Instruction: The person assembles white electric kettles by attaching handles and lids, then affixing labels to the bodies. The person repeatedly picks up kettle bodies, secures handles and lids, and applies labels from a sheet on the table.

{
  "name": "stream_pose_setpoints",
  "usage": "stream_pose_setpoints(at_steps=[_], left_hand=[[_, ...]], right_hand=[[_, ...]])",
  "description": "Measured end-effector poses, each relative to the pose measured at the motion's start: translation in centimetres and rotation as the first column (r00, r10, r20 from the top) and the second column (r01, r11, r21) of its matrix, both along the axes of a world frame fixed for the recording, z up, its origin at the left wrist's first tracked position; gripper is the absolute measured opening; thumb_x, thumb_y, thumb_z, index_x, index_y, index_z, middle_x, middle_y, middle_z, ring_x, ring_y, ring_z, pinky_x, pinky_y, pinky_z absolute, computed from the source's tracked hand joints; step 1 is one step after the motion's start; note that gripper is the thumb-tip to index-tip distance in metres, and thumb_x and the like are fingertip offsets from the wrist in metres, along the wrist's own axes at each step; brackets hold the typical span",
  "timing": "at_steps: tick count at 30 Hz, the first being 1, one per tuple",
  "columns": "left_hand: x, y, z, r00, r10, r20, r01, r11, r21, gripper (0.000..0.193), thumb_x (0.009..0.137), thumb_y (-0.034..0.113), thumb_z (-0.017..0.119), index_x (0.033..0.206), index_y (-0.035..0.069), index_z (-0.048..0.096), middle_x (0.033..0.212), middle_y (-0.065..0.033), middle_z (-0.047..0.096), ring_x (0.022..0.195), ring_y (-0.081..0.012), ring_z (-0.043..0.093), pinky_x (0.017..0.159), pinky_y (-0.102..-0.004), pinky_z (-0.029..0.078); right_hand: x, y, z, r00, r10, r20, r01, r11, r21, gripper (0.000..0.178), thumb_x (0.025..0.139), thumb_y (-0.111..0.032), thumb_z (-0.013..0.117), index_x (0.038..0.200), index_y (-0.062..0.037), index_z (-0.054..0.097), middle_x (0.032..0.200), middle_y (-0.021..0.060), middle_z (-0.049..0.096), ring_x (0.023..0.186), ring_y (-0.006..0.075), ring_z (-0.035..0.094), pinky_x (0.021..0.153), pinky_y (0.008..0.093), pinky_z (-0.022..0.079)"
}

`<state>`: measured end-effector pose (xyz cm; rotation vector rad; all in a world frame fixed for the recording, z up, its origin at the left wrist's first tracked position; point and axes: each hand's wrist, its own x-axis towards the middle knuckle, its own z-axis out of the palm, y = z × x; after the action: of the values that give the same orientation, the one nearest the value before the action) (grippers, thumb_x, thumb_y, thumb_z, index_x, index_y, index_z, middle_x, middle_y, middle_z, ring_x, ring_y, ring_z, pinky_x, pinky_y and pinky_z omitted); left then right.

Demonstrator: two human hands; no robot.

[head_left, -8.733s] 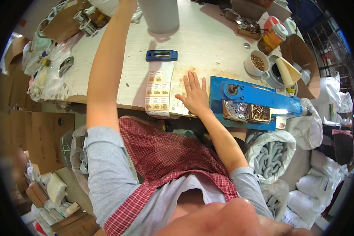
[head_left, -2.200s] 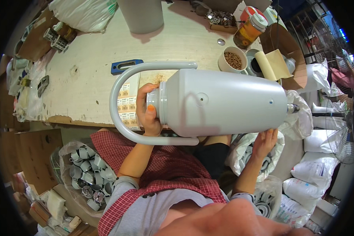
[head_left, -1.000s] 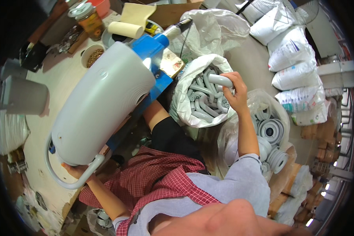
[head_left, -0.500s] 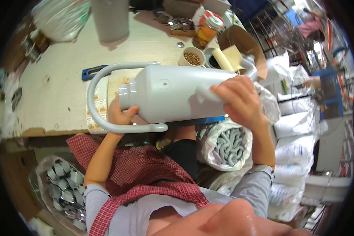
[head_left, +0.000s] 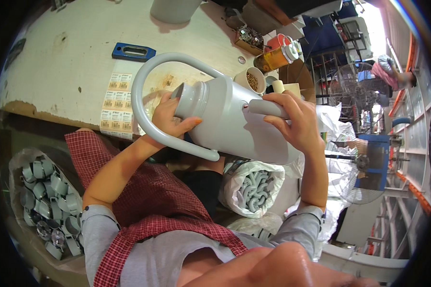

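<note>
A light grey plastic flask body (head_left: 237,126) lies tilted across my lap at the table's front edge, its neck toward the left. A big looped carrying handle (head_left: 140,95) arches around the neck end. My left hand (head_left: 170,117) grips the neck, fingers at the mouth and thumb along the outside. In my right hand (head_left: 297,117) is a smaller grey side handle (head_left: 268,109), pinched between thumb and fingers. Its tip meets or nearly meets the body's side, by a small hole (head_left: 246,107); whether it is seated I cannot tell.
On the table (head_left: 52,71) are a blue tool (head_left: 133,51), a label sheet (head_left: 116,103), a cup of small brass-coloured parts (head_left: 250,80) and an orange-filled bottle (head_left: 275,58). Below stand a bag of grey handles (head_left: 256,191) and a bag of grey-silver collars (head_left: 50,201). A fan (head_left: 361,162) stands right.
The flask has tilted, its right end dropping toward me. My right hand has brought the side handle from the far end to the hole in the body. My view has shifted as well.
</note>
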<state>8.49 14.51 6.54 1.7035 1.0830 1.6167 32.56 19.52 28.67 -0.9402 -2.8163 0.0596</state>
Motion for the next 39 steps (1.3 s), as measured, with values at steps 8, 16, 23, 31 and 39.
stream_pose_setpoints(at_steps=[8, 16, 23, 31, 39], left_hand=[[0.1, 0.3, -0.2, 0.978, 0.119, -0.172, -0.089, 0.981, 0.171, 0.052, 0.076, 0.044, 0.078, 0.095, -0.003, 0.066, 0.072, -0.0129, 0.062, 0.069, -0.0299, 0.061, 0.088, -0.0427, 0.039], [0.5, 0.2, -0.3, 0.983, 0.149, -0.105, -0.130, 0.977, 0.170, 0.052, 0.075, 0.045, 0.078, 0.090, -0.003, 0.066, 0.069, -0.0132, 0.060, 0.066, -0.0292, 0.059, 0.084, -0.0413, 0.039], [0.1, 0.4, 0.6, 0.978, 0.164, -0.129, -0.130, 0.963, 0.234, 0.052, 0.074, 0.045, 0.079, 0.086, -0.003, 0.065, 0.067, -0.0125, 0.059, 0.062, -0.0295, 0.057, 0.081, -0.0417, 0.038], [0.2, 0.1, 0.2, 0.981, 0.140, -0.136, -0.112, 0.974, 0.197, 0.051, 0.072, 0.043, 0.081, 0.084, -0.004, 0.065, 0.066, -0.0130, 0.058, 0.062, -0.0300, 0.057, 0.082, -0.0430, 0.039], [0.3, 0.1, 0.2, 0.983, 0.102, -0.154, -0.063, 0.969, 0.238, 0.050, 0.081, 0.045, 0.073, 0.097, -0.002, 0.067, 0.079, -0.0160, 0.066, 0.079, -0.0347, 0.063, 0.095, -0.0482, 0.037]], right_hand=[[-1.8, 0.4, 0.6, 0.991, -0.079, 0.104, 0.093, 0.987, -0.131, 0.034, 0.083, -0.030, 0.075, 0.107, -0.0084, 0.064, 0.092, 0.0093, 0.067, 0.073, 0.0313, 0.066, 0.064, 0.0380, 0.052], [-2.2, -0.7, 0.3, 0.974, -0.129, 0.185, 0.150, 0.983, -0.102, 0.034, 0.084, -0.023, 0.075, 0.111, -0.0070, 0.062, 0.095, 0.0129, 0.068, 0.079, 0.0336, 0.066, 0.070, 0.0391, 0.051], [-2.7, 0.1, 1.0, 0.971, -0.136, 0.196, 0.176, 0.963, -0.204, 0.033, 0.085, -0.024, 0.074, 0.111, -0.0057, 0.062, 0.091, 0.0154, 0.069, 0.078, 0.0340, 0.067, 0.070, 0.0398, 0.052], [-2.5, -0.1, 0.4, 0.977, -0.147, 0.154, 0.177, 0.961, -0.211, 0.032, 0.086, -0.029, 0.073, 0.108, -0.0070, 0.063, 0.091, 0.0140, 0.069, 0.077, 0.0339, 0.068, 0.069, 0.0399, 0.053], [-2.0, 0.1, 0.0, 0.982, -0.107, 0.157, 0.125, 0.986, -0.108, 0.032, 0.088, -0.036, 0.069, 0.107, -0.0107, 0.063, 0.087, 0.0132, 0.068, 0.074, 0.0349, 0.066, 0.065, 0.0415, 0.052]])
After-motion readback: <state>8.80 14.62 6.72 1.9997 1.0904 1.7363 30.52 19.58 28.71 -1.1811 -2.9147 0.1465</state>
